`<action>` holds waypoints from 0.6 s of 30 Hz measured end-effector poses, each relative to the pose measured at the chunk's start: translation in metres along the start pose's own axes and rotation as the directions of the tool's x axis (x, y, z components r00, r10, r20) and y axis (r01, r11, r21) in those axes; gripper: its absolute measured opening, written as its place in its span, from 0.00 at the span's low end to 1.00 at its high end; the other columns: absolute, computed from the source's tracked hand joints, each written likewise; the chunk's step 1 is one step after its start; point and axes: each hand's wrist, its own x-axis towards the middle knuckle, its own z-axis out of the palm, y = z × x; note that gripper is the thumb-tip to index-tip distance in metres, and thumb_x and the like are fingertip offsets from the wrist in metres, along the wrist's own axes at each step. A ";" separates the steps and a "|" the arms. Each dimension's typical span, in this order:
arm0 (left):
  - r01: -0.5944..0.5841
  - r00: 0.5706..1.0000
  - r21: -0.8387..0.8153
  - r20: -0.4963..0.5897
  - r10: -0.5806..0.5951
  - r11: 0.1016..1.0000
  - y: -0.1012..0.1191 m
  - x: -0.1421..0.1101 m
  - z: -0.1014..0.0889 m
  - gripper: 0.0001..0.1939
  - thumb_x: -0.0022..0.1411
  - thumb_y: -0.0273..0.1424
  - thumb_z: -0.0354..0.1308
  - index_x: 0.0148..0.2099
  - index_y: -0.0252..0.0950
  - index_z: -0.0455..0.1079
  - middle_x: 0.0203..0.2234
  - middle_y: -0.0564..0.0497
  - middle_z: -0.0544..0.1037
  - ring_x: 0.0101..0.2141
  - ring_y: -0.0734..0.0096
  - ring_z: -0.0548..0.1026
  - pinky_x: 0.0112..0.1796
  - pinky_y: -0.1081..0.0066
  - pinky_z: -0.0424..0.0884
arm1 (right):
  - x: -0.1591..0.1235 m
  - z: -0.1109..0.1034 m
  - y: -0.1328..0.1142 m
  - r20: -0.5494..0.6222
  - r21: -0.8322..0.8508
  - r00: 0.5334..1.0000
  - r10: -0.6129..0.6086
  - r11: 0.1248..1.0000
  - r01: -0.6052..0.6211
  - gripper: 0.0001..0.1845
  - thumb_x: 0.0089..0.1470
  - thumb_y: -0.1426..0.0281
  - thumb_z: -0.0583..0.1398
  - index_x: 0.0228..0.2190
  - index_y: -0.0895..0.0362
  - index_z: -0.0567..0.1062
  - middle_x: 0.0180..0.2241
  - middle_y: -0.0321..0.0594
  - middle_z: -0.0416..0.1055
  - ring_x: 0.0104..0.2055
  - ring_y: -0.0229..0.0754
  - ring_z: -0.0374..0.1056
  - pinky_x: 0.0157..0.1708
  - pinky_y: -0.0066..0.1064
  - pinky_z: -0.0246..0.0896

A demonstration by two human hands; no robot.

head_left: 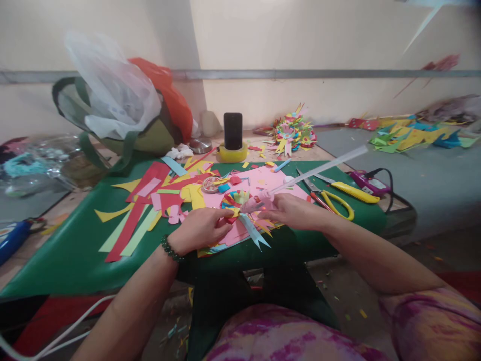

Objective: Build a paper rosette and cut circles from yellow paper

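My left hand (203,228), with a dark green bead bracelet at the wrist, pinches the near edge of a multicoloured paper rosette (232,198). A light blue forked paper tail (255,231) hangs from it toward me. My right hand (295,210) is wrapped round a pink hot glue gun (259,200), its nozzle end over the rosette. A long translucent glue stick (323,168) sticks out of the back of the gun, up to the right. Beneath both hands lies a pink paper sheet (259,180). My fingers hide part of the gun and rosette.
Coloured paper strips (139,213) spread over the green mat (75,250) on the left. Scissors (334,200) and a yellow cutter (355,191) lie at the right. Behind stand a phone (233,131) on a tape roll (233,154), a paper flower bunch (293,134) and a bag (150,135).
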 end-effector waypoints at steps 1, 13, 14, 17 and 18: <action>0.002 1.000 -0.002 0.000 -0.002 1.000 0.000 0.000 0.000 0.19 0.63 0.39 0.49 0.50 0.44 0.76 0.28 0.50 0.81 0.27 0.66 0.76 0.26 0.72 0.57 | -0.003 -0.002 0.000 -0.003 0.012 1.000 0.001 1.000 -0.001 0.25 0.56 0.51 0.57 0.19 0.57 0.69 0.16 0.33 0.58 0.21 0.36 0.55 0.23 0.29 0.47; 0.053 0.998 0.057 0.020 -0.054 0.997 -0.003 0.002 -0.001 0.21 0.64 0.34 0.48 0.55 0.46 0.75 0.44 0.46 0.82 0.41 0.59 0.79 0.35 0.70 0.69 | 0.002 -0.020 0.060 -0.557 0.263 0.797 0.235 0.960 -0.100 0.26 0.55 0.52 0.52 0.29 0.61 0.77 0.20 0.38 0.68 0.24 0.41 0.62 0.24 0.30 0.50; 0.042 0.999 0.058 0.030 -0.044 0.997 -0.003 0.004 -0.002 0.21 0.64 0.34 0.48 0.55 0.46 0.75 0.44 0.47 0.82 0.42 0.59 0.79 0.35 0.69 0.69 | 0.004 -0.019 0.065 -0.561 0.218 0.789 0.252 0.964 -0.153 0.26 0.57 0.52 0.52 0.31 0.61 0.78 0.22 0.40 0.70 0.26 0.42 0.64 0.25 0.29 0.51; -0.038 0.997 0.036 0.070 0.035 0.999 -0.004 0.008 -0.012 0.19 0.63 0.32 0.49 0.51 0.44 0.76 0.41 0.48 0.82 0.40 0.60 0.78 0.35 0.71 0.67 | 0.008 -0.015 0.070 -0.526 0.066 0.802 0.283 0.954 -0.293 0.27 0.61 0.53 0.49 0.39 0.61 0.78 0.33 0.48 0.77 0.34 0.47 0.71 0.29 0.29 0.55; -0.063 0.994 0.018 0.088 0.061 0.998 -0.005 0.008 -0.018 0.19 0.62 0.31 0.49 0.50 0.43 0.77 0.39 0.48 0.82 0.38 0.62 0.78 0.34 0.71 0.66 | 0.009 -0.013 0.068 -0.498 0.020 0.814 0.300 0.942 -0.335 0.28 0.62 0.54 0.49 0.41 0.61 0.78 0.36 0.50 0.78 0.37 0.48 0.73 0.30 0.30 0.56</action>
